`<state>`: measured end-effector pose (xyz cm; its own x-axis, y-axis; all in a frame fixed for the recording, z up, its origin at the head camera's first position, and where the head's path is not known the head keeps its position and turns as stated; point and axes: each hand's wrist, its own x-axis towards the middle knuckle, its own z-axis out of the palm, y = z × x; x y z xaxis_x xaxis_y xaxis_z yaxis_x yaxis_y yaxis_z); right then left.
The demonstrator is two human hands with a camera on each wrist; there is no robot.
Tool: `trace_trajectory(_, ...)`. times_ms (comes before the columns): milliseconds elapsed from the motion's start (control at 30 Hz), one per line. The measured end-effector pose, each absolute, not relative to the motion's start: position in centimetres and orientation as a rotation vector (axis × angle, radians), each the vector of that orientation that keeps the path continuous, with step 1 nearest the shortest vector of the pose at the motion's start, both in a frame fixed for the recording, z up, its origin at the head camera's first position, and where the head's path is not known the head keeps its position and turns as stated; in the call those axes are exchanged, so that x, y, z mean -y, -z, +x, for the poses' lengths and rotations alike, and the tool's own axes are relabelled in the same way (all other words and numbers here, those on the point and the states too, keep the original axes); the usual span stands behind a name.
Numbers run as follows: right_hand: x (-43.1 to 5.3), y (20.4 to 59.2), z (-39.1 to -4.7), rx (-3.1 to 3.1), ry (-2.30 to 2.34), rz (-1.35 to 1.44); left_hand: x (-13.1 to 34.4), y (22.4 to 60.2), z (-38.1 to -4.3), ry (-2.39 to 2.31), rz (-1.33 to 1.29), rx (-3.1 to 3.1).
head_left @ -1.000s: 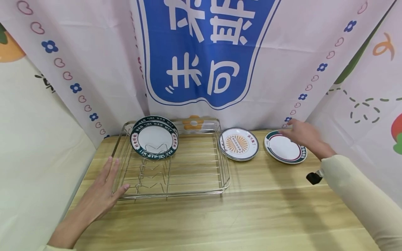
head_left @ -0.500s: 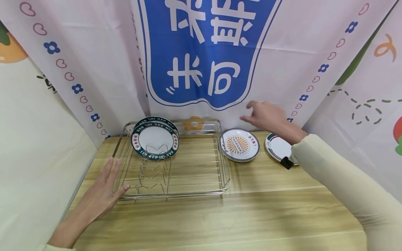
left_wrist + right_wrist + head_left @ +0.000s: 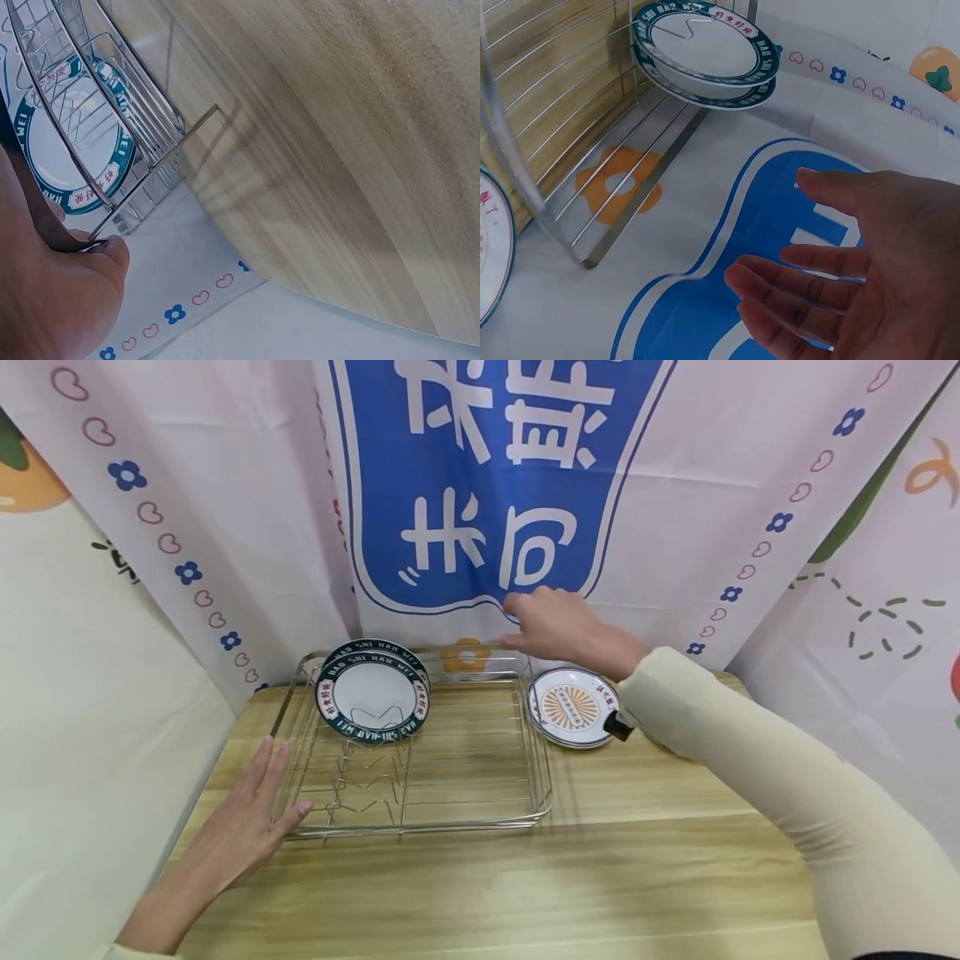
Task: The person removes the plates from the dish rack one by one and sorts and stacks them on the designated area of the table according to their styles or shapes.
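Note:
A wire dish rack stands on the wooden table. Two white plates with dark green lettered rims lean upright, one behind the other, at its back left. My left hand rests against the rack's left side, fingers extended and thumb at the front corner; the left wrist view has the hand touching the wire there. Nothing is in my right hand, which hovers above the rack's back right corner. In the right wrist view its fingers are loosely bent, thumb apart.
Right of the rack lies a small stack of white plates with an orange sunburst. Farther right, my right sleeve hides most of another plate. A printed cloth hangs behind the table, with cloth walls at both sides.
My right hand has swept left, from above the far right plate, past the sunburst plates, to the rack's back right corner. The left hand has stayed at the rack.

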<state>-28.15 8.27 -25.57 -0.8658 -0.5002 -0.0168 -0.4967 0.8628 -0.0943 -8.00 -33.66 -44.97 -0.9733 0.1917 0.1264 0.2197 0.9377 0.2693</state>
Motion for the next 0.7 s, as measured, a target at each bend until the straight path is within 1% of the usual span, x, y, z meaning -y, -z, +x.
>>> trace_trajectory(267, -3.6, 25.8, -28.6, -2.954, 0.163, -0.879, 33.6, 45.0, -8.0, 0.423, -0.31, 3.0)
trace_trajectory(500, -0.3, 27.9, -29.1, -2.849, 0.208, -1.009, 33.5, 45.0, -7.9, 0.43, -0.304, 3.007)
trace_trajectory(700, 1.9, 29.6, -29.7, -2.741, 0.373, -1.073, 33.4, 44.9, -7.9, 0.425, -0.293, 3.012)
